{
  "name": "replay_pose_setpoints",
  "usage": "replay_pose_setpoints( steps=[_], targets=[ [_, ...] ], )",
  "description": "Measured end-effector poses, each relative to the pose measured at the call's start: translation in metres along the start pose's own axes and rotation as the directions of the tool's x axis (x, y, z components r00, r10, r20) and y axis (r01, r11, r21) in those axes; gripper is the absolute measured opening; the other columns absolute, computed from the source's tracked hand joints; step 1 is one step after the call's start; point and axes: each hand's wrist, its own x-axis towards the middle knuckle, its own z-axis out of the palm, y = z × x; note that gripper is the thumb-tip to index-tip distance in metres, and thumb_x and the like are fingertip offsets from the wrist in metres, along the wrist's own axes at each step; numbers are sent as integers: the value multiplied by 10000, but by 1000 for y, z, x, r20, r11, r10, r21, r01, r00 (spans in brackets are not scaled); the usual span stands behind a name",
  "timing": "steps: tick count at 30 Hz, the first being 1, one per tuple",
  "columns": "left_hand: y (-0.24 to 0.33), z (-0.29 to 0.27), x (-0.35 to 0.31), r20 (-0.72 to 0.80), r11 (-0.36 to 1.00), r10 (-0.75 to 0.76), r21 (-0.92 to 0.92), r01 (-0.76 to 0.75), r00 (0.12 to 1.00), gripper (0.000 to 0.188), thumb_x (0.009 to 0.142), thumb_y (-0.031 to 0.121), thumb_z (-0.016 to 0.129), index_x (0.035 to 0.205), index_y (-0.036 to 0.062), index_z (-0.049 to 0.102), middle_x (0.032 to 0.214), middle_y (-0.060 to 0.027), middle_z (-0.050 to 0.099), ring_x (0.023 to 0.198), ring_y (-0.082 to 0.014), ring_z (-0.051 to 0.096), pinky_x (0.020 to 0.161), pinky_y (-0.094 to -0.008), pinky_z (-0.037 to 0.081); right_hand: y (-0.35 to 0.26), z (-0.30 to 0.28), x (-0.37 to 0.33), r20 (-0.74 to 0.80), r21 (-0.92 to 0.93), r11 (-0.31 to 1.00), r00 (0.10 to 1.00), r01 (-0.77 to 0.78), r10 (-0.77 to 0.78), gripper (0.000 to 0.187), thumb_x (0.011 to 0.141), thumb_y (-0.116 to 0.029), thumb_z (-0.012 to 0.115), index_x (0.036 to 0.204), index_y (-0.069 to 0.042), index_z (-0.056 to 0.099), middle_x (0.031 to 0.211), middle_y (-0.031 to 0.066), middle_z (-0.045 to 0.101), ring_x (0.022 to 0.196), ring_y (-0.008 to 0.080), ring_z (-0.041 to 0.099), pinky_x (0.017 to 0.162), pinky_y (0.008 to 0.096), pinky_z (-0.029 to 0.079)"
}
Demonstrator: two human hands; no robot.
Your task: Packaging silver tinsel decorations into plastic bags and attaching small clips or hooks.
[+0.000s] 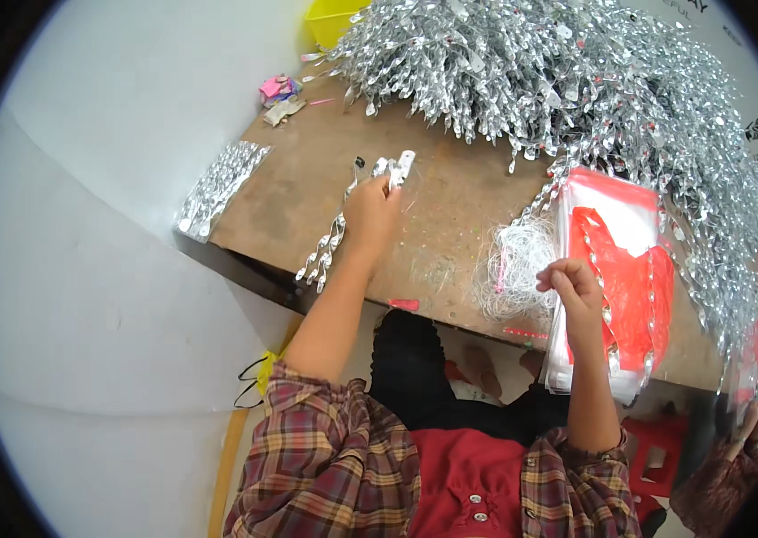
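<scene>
My left hand (372,213) is closed around a small bunch of twisted silver foil strips (329,244). Their flat white-silver ends stick out past the fingers, and the twisted tails trail toward the table's front edge. My right hand (579,294) hovers at the left side of a stack of clear plastic bags (621,195) with red borders. Its thumb and fingertips are pinched together; whatever may be in them is too small to make out. Beside those fingertips lies a loose tangle of thin white thread (515,255). A crumpled red plastic bag (623,278) rests on the stack.
A large heap of twisted silver strips (522,72) covers the back and right of the brown table (451,224). Flat silver strips (222,190) lie at the left edge. A yellow container (330,22) stands behind. Another person's hand (747,435) shows at the far right.
</scene>
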Motion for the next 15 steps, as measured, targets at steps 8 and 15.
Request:
replay_pose_setpoints(
  steps=[8,15],
  targets=[
    [-37,19,-6,-6,815,190,558,-154,982,456,774,311,646,1203,177,569,1221,-123,533,1051,-361,515,845,-444,406,-2,-25,-16,-109,-10,997,991,-74,72,107,914,-71,522,1000,-15,552,830,67,613,777,131,590,720,273,481],
    [-95,6,-25,85,903,121,405,-146,989,344,872,180,542,1210,128,575,1276,-197,492,1113,-393,481,947,-457,376,11,-17,8,-74,-22,995,992,-100,98,121,898,-68,542,997,1,558,820,68,606,762,131,583,694,263,481]
  ],
)
